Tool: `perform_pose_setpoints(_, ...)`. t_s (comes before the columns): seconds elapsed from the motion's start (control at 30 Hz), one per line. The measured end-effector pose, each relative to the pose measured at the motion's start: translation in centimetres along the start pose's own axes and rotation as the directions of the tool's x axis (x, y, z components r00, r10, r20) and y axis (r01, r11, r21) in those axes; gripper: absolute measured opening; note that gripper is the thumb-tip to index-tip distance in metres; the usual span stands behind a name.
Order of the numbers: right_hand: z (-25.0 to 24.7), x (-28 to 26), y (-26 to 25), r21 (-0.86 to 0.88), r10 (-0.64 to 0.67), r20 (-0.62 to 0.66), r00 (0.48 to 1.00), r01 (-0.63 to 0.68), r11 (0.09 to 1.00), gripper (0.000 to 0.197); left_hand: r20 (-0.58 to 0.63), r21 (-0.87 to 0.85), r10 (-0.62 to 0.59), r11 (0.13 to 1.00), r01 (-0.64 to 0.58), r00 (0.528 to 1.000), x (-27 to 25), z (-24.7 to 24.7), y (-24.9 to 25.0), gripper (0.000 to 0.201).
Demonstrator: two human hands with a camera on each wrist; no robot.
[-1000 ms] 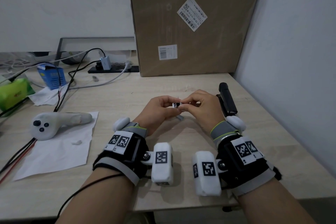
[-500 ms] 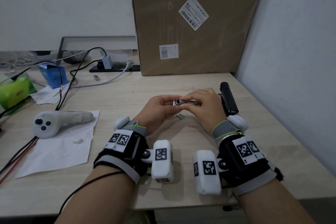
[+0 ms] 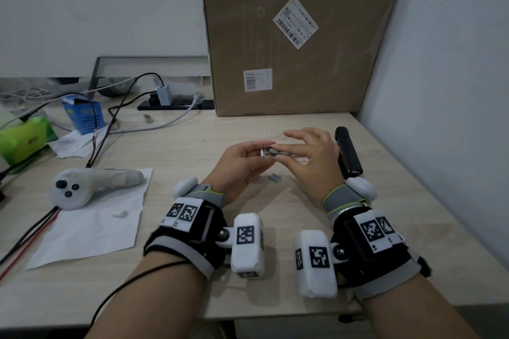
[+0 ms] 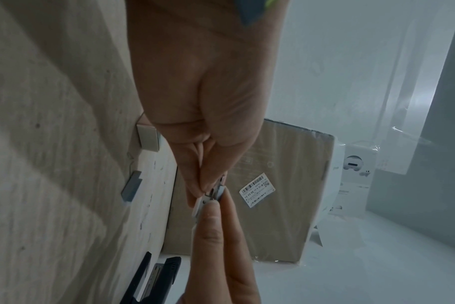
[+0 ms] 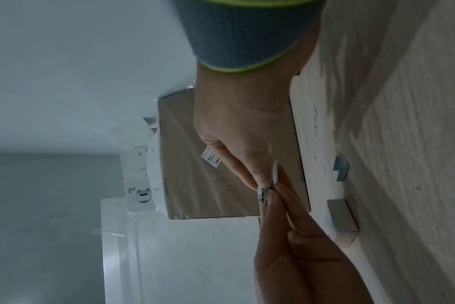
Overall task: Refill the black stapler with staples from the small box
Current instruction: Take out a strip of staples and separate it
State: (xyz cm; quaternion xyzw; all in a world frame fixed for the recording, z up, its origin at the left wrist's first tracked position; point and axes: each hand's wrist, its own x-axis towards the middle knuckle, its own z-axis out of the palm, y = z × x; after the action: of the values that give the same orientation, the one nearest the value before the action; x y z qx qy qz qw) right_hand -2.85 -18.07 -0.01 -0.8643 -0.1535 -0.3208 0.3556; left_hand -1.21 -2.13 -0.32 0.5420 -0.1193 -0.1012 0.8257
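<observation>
The small staple box [image 3: 268,151] is white, with silvery staples showing at its end, and is held above the desk. My left hand [image 3: 257,157] pinches it from the left, and my right hand [image 3: 287,153] pinches its other end with thumb and forefinger, the other fingers spread. The left wrist view shows the same pinch on the box [image 4: 210,194], and so does the right wrist view [image 5: 266,186]. The black stapler [image 3: 348,151] lies on the desk just right of my right hand, partly hidden by it. A short grey staple strip [image 3: 275,177] lies on the desk below my hands.
A large cardboard carton [image 3: 297,36] stands at the back against the right wall. On the left, a white controller [image 3: 82,184] lies on a paper sheet [image 3: 91,226], with cables [image 3: 110,129], a blue box [image 3: 84,115] and a green pack [image 3: 24,137] behind. A small beige piece [image 5: 342,216] lies on the desk near the staple strip.
My hands have drawn slightly apart, so more of the silvery end shows between them. The outer fingers of my right hand have spread open.
</observation>
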Motion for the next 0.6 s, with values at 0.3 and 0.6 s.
perform_pose_setpoints(0.3, 0.05, -0.19, -0.19, 0.004, -0.031, 0.030, 0.999, 0.031, 1.000, 0.025, -0.001, -0.027, -0.011, 1.000, 0.011, 1.000, -0.08, 0.07, 0.14, 0.032)
perform_pose_setpoints(0.6, 0.21, 0.16, -0.12, 0.115, 0.030, -0.033, 0.999, -0.026, 0.993, 0.011, 0.014, 0.001, -0.024, 1.000, 0.024, 1.000, -0.33, 0.45, 0.22, 0.026)
